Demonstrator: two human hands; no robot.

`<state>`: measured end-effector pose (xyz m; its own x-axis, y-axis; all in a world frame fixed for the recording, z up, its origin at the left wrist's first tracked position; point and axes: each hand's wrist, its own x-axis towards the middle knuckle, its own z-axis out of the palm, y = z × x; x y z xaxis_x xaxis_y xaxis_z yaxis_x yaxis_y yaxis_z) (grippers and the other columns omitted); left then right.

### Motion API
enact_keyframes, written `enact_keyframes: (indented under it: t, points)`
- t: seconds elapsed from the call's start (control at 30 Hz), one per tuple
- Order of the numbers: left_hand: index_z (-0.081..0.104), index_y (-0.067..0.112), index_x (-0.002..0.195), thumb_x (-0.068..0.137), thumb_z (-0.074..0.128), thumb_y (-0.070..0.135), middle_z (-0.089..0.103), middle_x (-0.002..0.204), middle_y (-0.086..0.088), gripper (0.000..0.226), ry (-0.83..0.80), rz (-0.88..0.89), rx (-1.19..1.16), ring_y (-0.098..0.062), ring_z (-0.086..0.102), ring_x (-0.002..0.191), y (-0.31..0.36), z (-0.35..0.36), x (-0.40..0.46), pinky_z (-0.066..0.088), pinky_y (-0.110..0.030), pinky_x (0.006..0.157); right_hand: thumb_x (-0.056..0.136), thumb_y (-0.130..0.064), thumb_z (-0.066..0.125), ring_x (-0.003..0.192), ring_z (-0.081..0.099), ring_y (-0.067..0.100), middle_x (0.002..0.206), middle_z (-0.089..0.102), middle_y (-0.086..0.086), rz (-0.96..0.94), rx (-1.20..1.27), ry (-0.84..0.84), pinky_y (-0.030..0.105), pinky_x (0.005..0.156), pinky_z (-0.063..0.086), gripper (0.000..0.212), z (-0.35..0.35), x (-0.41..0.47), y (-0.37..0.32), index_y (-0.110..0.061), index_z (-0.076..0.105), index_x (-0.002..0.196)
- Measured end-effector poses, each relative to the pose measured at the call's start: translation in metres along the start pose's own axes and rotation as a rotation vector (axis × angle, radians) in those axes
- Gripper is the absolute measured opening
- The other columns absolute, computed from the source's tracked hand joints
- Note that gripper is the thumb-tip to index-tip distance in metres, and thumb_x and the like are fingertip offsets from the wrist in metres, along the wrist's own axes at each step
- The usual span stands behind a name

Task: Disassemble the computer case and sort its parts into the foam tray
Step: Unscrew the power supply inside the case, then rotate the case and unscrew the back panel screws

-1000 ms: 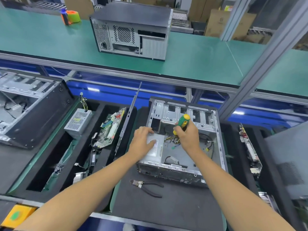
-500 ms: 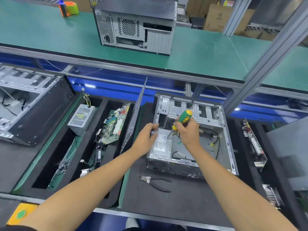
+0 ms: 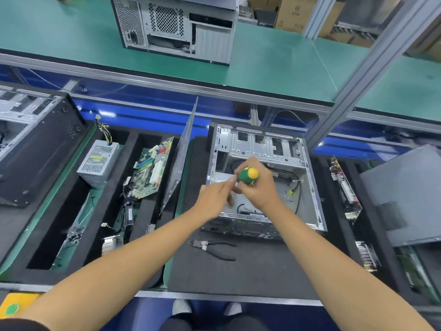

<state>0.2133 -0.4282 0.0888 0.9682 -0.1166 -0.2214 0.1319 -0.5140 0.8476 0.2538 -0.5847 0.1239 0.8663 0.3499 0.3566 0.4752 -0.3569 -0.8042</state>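
Note:
The open computer case (image 3: 262, 144) lies on a dark mat, its metal frame bare and black cables loose inside. My right hand (image 3: 262, 194) grips a green and yellow screwdriver (image 3: 248, 175) upright over the case's left half. My left hand (image 3: 213, 199) is blurred, with fingers stretched toward the screwdriver's handle and nothing visible in it. The black foam tray (image 3: 132, 163) to the left holds a power supply (image 3: 97, 161), a motherboard (image 3: 152, 168) and a side panel (image 3: 181, 158) standing on edge.
Black pliers (image 3: 214, 249) lie on the mat in front of the case. Another black case (image 3: 40, 151) sits at far left, a closed case (image 3: 176, 27) on the green shelf above. A second tray with boards (image 3: 343, 187) and a grey panel (image 3: 405, 194) are at right.
My left hand has come off the drive's corner and moved right, up to the screwdriver. My right hand has swung the screwdriver more upright, its handle end now toward the camera. The camera has moved closer.

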Motion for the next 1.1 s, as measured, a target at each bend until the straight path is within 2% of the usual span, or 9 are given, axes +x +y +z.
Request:
enact_keyframes:
  t: [0.13, 0.27, 0.4, 0.5, 0.63, 0.77, 0.87, 0.97, 1.1]
  points:
    - [0.064, 0.022, 0.099, 0.107, 0.014, 0.059, 0.068, 0.078, 0.006, 0.062, -0.165, -0.058, -0.511, -0.003, 0.057, 0.063, 0.026, -0.003, -0.001, 0.037, -0.029, 0.067, 0.079, 0.002, 0.053, 0.099, 0.056, 0.016, 0.107, 0.052, 0.000, -0.083, -0.039, -0.024, 0.027, 0.082, 0.047, 0.031, 0.006, -0.016, 0.009, -0.012, 0.056, 0.107]
    - [0.060, 0.008, 0.125, 0.111, 0.028, 0.044, 0.071, 0.104, -0.008, 0.051, -0.170, -0.088, -0.864, -0.019, 0.067, 0.092, 0.022, 0.007, -0.011, 0.057, -0.035, 0.081, 0.082, -0.021, 0.054, 0.101, 0.047, 0.014, 0.116, 0.049, -0.010, -0.073, -0.270, -0.152, 0.025, 0.089, 0.035, 0.040, 0.001, -0.029, 0.020, -0.027, 0.050, 0.122]
    - [0.058, 0.008, 0.119, 0.109, 0.043, 0.031, 0.072, 0.104, -0.016, 0.030, 0.024, -0.161, -1.033, -0.032, 0.071, 0.078, 0.018, 0.013, -0.020, 0.061, -0.039, 0.063, 0.069, -0.017, 0.045, 0.103, 0.036, 0.015, 0.122, 0.049, -0.008, -0.015, -0.414, -0.190, 0.032, 0.089, 0.028, 0.068, -0.008, -0.048, 0.030, -0.031, 0.043, 0.135]
    - [0.052, 0.013, 0.115, 0.100, 0.048, 0.030, 0.063, 0.085, -0.011, 0.023, 0.210, -0.169, -0.837, -0.027, 0.057, 0.051, 0.011, 0.015, -0.029, 0.052, -0.034, 0.050, 0.075, -0.019, 0.055, 0.112, 0.042, 0.018, 0.129, 0.043, 0.001, 0.103, -0.432, -0.285, 0.046, 0.098, 0.041, 0.068, -0.014, -0.068, 0.042, -0.022, 0.038, 0.141]
    - [0.049, 0.038, 0.104, 0.101, 0.047, 0.057, 0.065, 0.073, -0.002, 0.019, 0.336, -0.087, -0.560, -0.023, 0.050, 0.043, -0.006, 0.036, -0.056, 0.045, -0.035, 0.046, 0.087, -0.030, 0.068, 0.115, 0.062, 0.025, 0.142, 0.055, -0.001, 0.168, -0.511, -0.581, 0.044, 0.094, 0.051, 0.076, -0.011, -0.072, 0.044, -0.038, 0.026, 0.149]
    - [0.044, 0.057, 0.127, 0.099, 0.045, 0.058, 0.068, 0.073, -0.007, 0.028, 0.392, -0.058, -0.526, -0.025, 0.055, 0.044, -0.030, 0.069, -0.091, 0.047, -0.035, 0.046, 0.091, -0.020, 0.066, 0.076, 0.064, 0.023, 0.095, 0.068, 0.000, 0.216, -0.476, -0.681, 0.038, 0.075, 0.050, 0.092, -0.011, -0.066, 0.045, -0.048, 0.008, 0.156]
    - [0.037, 0.063, 0.140, 0.102, 0.047, 0.045, 0.071, 0.081, -0.010, 0.043, 0.362, -0.063, -0.583, -0.028, 0.063, 0.051, -0.043, 0.092, -0.116, 0.051, -0.034, 0.043, 0.084, -0.017, 0.065, 0.062, 0.061, 0.023, 0.088, 0.070, 0.012, 0.201, -0.536, -0.705, 0.038, 0.062, 0.051, 0.103, -0.011, -0.065, 0.047, -0.052, -0.001, 0.156]
    - [0.035, 0.061, 0.144, 0.107, 0.047, 0.033, 0.073, 0.100, -0.002, 0.048, 0.295, -0.069, -0.553, -0.029, 0.073, 0.069, -0.044, 0.111, -0.132, 0.052, -0.031, 0.041, 0.083, -0.014, 0.063, 0.052, 0.054, 0.024, 0.058, 0.052, 0.007, 0.198, -0.547, -0.709, 0.035, 0.051, 0.039, 0.106, -0.009, -0.063, 0.047, -0.054, -0.002, 0.157]
    - [0.031, 0.056, 0.152, 0.108, 0.038, 0.015, 0.067, 0.131, 0.009, 0.060, 0.245, -0.088, -0.575, -0.026, 0.077, 0.090, -0.041, 0.125, -0.136, 0.054, -0.030, 0.039, 0.084, -0.012, 0.062, 0.048, 0.049, 0.022, 0.053, 0.042, 0.003, 0.219, -0.528, -0.701, 0.034, 0.049, 0.036, 0.104, -0.012, -0.063, 0.043, -0.052, 0.002, 0.158]
